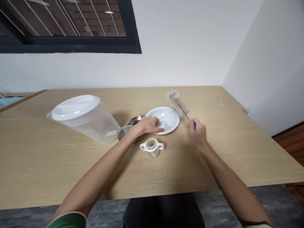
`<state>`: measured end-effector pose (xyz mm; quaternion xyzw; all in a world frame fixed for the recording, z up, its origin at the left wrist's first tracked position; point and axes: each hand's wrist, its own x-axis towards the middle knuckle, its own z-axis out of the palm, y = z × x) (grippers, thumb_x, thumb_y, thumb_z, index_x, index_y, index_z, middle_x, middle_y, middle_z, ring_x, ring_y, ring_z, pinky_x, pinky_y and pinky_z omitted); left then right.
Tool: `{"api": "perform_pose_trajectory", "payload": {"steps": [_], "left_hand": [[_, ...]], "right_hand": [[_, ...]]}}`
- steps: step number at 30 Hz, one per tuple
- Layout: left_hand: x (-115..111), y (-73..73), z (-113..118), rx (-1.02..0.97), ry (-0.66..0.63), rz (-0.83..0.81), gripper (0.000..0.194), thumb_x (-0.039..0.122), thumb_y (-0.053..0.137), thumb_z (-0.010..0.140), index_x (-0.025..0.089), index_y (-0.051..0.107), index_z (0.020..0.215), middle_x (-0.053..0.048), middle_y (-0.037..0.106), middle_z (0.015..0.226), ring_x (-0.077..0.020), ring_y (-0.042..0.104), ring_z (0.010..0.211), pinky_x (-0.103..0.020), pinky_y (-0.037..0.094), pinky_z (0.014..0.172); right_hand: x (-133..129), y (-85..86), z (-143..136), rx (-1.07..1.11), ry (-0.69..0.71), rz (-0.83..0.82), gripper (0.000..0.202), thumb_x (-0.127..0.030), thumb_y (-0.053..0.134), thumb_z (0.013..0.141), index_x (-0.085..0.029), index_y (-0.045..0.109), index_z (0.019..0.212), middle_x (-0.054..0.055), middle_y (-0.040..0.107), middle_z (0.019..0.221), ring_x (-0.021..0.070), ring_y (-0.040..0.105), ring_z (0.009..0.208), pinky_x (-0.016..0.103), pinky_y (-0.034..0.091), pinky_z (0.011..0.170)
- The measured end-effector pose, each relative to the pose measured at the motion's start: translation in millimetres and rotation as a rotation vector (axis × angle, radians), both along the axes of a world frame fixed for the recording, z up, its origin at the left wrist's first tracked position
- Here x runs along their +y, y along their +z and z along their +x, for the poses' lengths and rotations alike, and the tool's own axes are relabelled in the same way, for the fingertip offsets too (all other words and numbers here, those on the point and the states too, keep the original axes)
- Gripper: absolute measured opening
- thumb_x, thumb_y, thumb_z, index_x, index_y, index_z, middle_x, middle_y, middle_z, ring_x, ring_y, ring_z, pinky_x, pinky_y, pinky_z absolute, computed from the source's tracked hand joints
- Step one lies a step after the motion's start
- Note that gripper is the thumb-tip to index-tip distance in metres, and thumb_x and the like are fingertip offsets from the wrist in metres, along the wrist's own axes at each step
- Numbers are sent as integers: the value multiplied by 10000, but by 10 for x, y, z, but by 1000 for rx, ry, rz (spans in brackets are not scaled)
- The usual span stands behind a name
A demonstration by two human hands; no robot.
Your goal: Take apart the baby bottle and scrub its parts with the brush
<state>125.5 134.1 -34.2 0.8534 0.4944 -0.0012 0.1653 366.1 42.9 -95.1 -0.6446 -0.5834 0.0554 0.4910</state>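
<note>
Brush (180, 106) angled up, bristles nr plate's (175, 122) R edge; handle clamped in R hand (198, 131). L hand (150, 124) apart from R, fingers over plate nr thin wire (167, 114); can't tell if gripped. White 2-handled cup (154, 153) stands just this side of plate, lidded pitcher (95, 125) off to L.

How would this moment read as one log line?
Left grip: at white plate, hold unclear | Right grip: closed on bottle brush, bristles up | Two-handled cup: on table

Both arms (114, 163) extended forward; left hand (150, 124) palm-down, bent; right hand (198, 130) clenched.
</note>
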Motion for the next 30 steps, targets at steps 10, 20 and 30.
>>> {"api": "perform_pose_trajectory", "payload": {"steps": [10,20,30], "left_hand": [[4,31,-192,-165,72,-14,439,560,692,795,203,750,1043,-106,781,1038,-292,727,920,-351,531,788],[-280,-222,-822,-1147,266,-247,719,587,798,782,165,615,1334,-168,677,1323,-315,700,1142,-477,568,1014],[-431,-422,-888,-1535,366,-601,536,532,847,752,202,691,1146,-130,667,1364,-323,617,1307,-453,455,1206]], "right_hand": [[-15,5,-26,-28,8,6,440,-530,347,1018,-240,470,712,-18,500,571,149,453,527,291,292,571],[-87,-50,-130,-187,115,11,453,-504,374,1028,-210,629,797,-4,591,607,137,498,526,273,306,556],[-179,-20,-176,-241,281,95,216,-361,484,1026,-218,642,1063,23,686,824,146,572,628,270,422,597]]}}
